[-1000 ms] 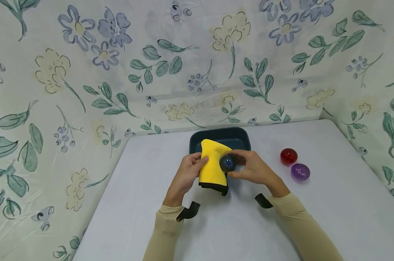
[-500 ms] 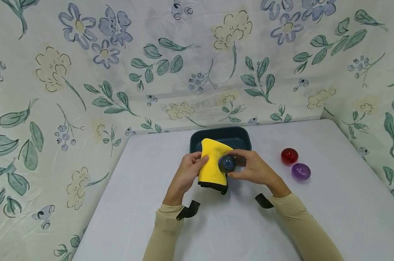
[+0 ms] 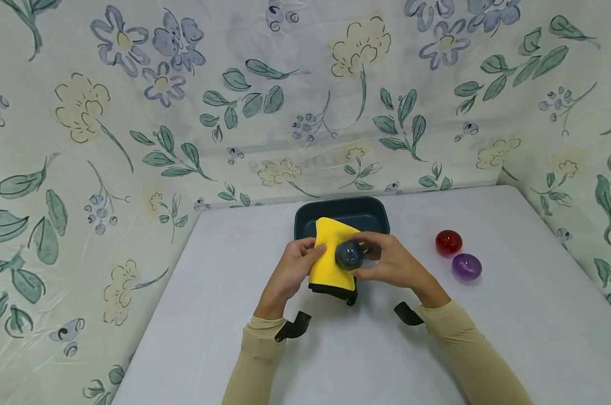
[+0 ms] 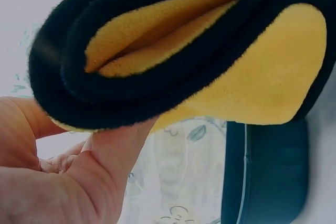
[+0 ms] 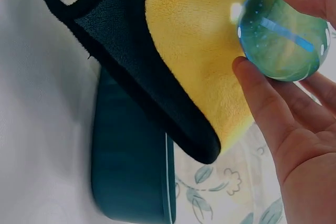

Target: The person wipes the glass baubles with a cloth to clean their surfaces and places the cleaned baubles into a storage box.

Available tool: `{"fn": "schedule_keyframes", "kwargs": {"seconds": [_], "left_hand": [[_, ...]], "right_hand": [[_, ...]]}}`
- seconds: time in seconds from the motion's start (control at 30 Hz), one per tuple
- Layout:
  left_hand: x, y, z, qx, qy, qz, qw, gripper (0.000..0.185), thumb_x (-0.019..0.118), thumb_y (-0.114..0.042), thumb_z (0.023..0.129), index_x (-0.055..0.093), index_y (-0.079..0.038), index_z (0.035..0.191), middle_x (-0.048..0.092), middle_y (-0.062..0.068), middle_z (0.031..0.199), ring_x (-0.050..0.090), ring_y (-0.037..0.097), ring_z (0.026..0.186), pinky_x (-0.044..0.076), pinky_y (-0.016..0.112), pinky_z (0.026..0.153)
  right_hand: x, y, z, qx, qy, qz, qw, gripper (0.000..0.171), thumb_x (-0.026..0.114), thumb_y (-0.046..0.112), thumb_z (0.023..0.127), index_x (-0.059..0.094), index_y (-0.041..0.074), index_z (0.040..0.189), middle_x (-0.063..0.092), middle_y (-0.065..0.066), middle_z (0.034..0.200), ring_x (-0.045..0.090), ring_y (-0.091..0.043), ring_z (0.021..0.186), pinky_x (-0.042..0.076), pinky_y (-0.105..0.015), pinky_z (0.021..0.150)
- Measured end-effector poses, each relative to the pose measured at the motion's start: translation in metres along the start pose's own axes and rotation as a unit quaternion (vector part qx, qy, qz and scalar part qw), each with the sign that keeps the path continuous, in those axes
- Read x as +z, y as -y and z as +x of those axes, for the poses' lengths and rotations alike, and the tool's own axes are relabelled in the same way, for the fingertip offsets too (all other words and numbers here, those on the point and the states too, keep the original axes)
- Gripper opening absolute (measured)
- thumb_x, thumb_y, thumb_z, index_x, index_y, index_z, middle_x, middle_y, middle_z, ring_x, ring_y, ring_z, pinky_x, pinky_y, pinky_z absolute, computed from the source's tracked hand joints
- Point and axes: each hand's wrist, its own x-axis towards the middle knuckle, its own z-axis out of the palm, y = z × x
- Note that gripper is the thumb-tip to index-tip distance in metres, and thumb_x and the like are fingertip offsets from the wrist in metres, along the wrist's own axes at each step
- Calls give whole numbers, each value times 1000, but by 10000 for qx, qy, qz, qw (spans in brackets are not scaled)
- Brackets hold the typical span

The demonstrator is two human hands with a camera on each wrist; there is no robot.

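The left hand (image 3: pixel 292 270) is gripping a folded yellow cloth (image 3: pixel 330 256) with black backing, fingers curled round its left edge, holding it up over the near rim of a dark tray (image 3: pixel 345 212). The right hand (image 3: pixel 391 261) is pinching a blue ball (image 3: pixel 349 255) between thumb and fingertips and holding it against the cloth's face. A red ball (image 3: pixel 448 242) and a purple ball (image 3: pixel 466 266) are lying close together on the table (image 3: pixel 512 315), well to the right.

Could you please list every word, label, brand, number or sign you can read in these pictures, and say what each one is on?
None: no view shows readable text. The cloth, the blue ball, the red ball, the purple ball, the tray and the table are unmarked. The backdrop bears only flowers and leaves.
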Motion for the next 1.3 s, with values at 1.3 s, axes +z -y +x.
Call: {"fn": "schedule_keyframes", "kwargs": {"seconds": [1.3], "left_hand": [[-2,1,0,-95,379,84,9992,43,52,-19,108,53,5,145,72,23,126,76,17,95,64,32,86]], "right_hand": [[-6,-1,0,-81,-244,-194,9995,64,88,15,81,63,4,139,66,-18,139,71,-31,112,58,-47,101]]}}
